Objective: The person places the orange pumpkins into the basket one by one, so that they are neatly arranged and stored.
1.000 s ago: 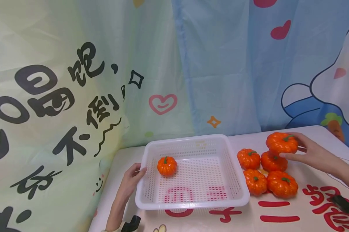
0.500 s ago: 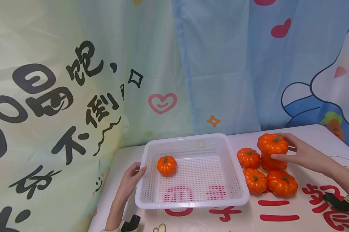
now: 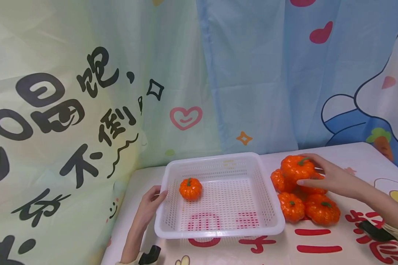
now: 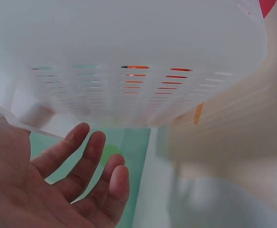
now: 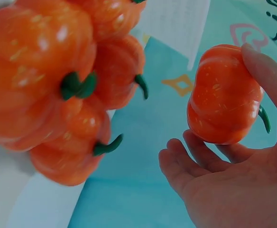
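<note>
A white plastic basket with a perforated floor and walls stands tilted on the table, one small orange pumpkin inside it on the left. My left hand grips the basket's left rim, thumb over the edge; the left wrist view shows the other fingers below the basket's wall. Between thumb and fingers, my right hand holds another orange pumpkin with a green stem, raised above a cluster of several more pumpkins. The held pumpkin partly hides two of these in the head view.
The pumpkin cluster sits right against the basket's right side. A printed cloth with red characters covers the table. Behind hangs a patterned curtain that meets the table's back edge.
My right hand has carried its pumpkin leftward and slightly down, from over the cluster's far right side towards the basket. The left hand and basket have stayed put.
</note>
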A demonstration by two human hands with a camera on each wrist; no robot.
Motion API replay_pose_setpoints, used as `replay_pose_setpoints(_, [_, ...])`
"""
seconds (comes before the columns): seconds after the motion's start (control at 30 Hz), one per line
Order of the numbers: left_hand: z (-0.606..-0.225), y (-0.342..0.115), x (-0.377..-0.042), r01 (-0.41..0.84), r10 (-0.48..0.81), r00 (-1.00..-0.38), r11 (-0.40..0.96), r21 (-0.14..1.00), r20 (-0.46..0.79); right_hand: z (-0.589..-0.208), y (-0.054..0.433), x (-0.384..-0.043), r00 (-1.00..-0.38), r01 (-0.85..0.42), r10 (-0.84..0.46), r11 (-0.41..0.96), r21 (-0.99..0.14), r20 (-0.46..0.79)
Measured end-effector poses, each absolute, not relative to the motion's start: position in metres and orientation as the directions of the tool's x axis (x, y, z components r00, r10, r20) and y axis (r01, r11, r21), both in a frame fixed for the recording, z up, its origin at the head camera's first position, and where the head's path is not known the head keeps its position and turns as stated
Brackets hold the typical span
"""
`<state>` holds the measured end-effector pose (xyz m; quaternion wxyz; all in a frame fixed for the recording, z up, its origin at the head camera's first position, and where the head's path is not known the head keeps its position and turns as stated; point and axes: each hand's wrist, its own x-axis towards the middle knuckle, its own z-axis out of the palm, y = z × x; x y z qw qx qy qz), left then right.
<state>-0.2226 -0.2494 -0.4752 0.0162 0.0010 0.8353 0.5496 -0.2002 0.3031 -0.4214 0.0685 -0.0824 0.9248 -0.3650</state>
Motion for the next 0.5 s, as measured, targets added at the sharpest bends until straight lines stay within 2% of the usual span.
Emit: replay_pose_setpoints(0.5, [-0.476, -0.251, -0.223, -0.013, 0.021, -1.0, 0.402, 0.915, -0.024, -0.401, 0.268, -0.199, -0.958, -0.15, -0.281, 0.668, -0.729, -0.061])
